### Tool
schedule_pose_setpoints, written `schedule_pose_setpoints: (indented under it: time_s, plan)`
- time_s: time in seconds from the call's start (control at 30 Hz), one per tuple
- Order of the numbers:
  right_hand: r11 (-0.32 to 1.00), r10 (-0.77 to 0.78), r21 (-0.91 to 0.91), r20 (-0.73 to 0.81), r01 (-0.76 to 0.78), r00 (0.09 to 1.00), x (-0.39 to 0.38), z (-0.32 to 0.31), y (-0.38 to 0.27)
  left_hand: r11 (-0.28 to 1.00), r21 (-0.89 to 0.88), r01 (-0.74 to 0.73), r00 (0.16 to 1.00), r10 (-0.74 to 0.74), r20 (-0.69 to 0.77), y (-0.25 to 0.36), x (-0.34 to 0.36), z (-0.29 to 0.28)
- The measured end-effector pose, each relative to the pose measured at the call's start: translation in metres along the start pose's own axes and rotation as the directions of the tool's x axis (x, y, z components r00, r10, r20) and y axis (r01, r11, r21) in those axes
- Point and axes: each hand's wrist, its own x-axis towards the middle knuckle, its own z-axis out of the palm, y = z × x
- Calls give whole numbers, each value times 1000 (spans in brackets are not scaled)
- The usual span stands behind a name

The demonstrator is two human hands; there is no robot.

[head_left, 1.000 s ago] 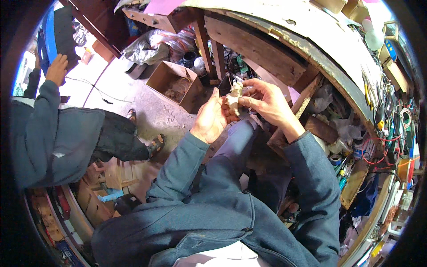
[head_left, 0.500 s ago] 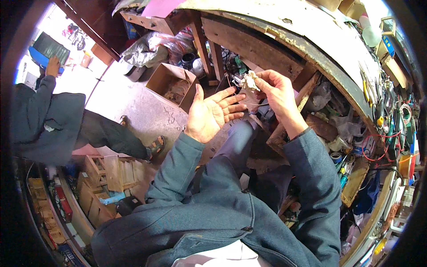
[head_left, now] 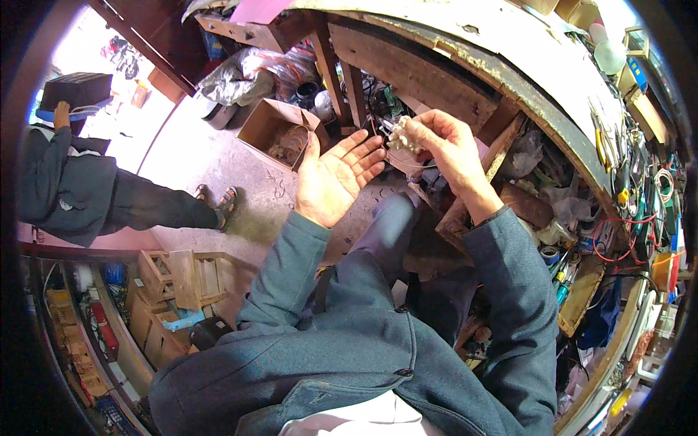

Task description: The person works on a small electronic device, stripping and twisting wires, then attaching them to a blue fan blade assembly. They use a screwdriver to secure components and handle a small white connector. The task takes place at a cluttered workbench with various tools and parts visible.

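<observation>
My left hand (head_left: 333,180) is open, palm up, with its fingers stretched to the right and nothing lying on it. Just beyond those fingertips, my right hand (head_left: 452,152) pinches a crumpled, lumpy off-white wad (head_left: 401,136) between thumb and fingers. What the wad is made of is hard to make out. A small gap separates it from the left fingertips. Both hands hang in the air over the floor, in front of the workbench.
A worn wooden workbench (head_left: 407,62) curves across the top and right. Beneath it stands an open cardboard box (head_left: 267,120). Pliers and other hand tools (head_left: 602,145) crowd the right side. At left a person (head_left: 65,182) carries a dark box (head_left: 76,94); wooden crates (head_left: 187,280) stand lower left.
My left hand has shifted slightly left, away from the wad. The wad has moved a little left and down with my right hand. The person at left has stepped further left.
</observation>
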Motion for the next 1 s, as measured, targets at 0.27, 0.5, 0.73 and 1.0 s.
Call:
schedule_pose_setpoints:
  time_s: [0.27,0.5,0.73,1.0]
  plan:
    - [932,-128,-319,160,174,979,-7,8,-1,981,-194,-6,1000,9,14,-7,-4,16]
    - [964,-155,-205,77,168,985,0,6,10,929,-370,-19,1000,26,13,3,0,10]
    - [804,-211,-489,299,339,931,-12,14,3,865,488,-116,991,131,3,-34,-1,14]
    - [858,25,-511,129,45,991,-10,10,3,871,492,-9,958,148,-245,-21,-1,-46]
